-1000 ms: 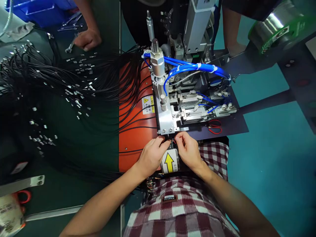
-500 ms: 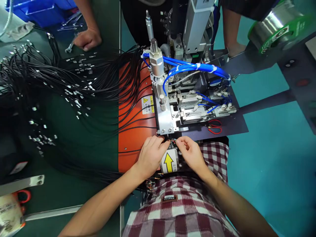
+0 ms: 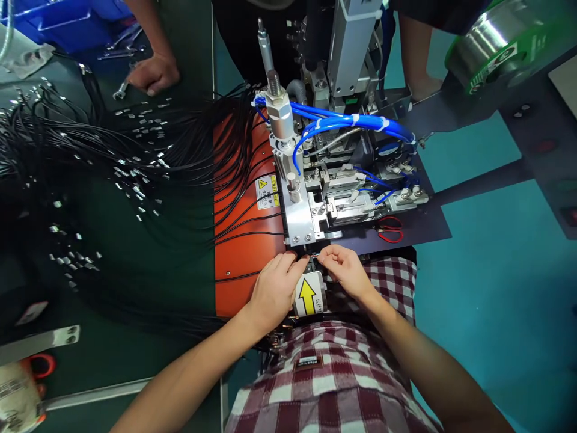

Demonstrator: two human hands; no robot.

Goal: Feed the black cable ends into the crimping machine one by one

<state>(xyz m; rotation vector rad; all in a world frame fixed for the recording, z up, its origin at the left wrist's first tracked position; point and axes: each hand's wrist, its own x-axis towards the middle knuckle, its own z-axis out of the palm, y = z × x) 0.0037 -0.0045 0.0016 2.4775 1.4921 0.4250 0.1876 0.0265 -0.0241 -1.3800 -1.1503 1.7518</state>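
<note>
My left hand [image 3: 276, 285] rests at the right edge of the orange cover [image 3: 237, 249], its fingers curled and thumb pointing right. A black cable [image 3: 234, 279] runs beneath this hand, and the grip is partly hidden. Opposite it, my right hand [image 3: 346, 272] pinches the thin wire ends [image 3: 314, 256], which show as a small light and reddish bit between the two hands. Just below the fingertips is a white plate with a yellow arrow [image 3: 308, 296]. The metal machine head [image 3: 298, 222] stands directly beyond both hands.
Many black cables [image 3: 180, 144] with shiny ends spread over the dark green table [image 3: 148, 264]. Red-handled scissors [image 3: 390, 230] lie right of the machine. Another person's hand [image 3: 155, 73] rests near wrenches [image 3: 128, 45]. A solder wire spool [image 3: 496, 51] sits at upper right.
The view has shifted slightly. My right hand's fingers have turned a little at the wire ends; my left hand stays in the same place on the machine.
</note>
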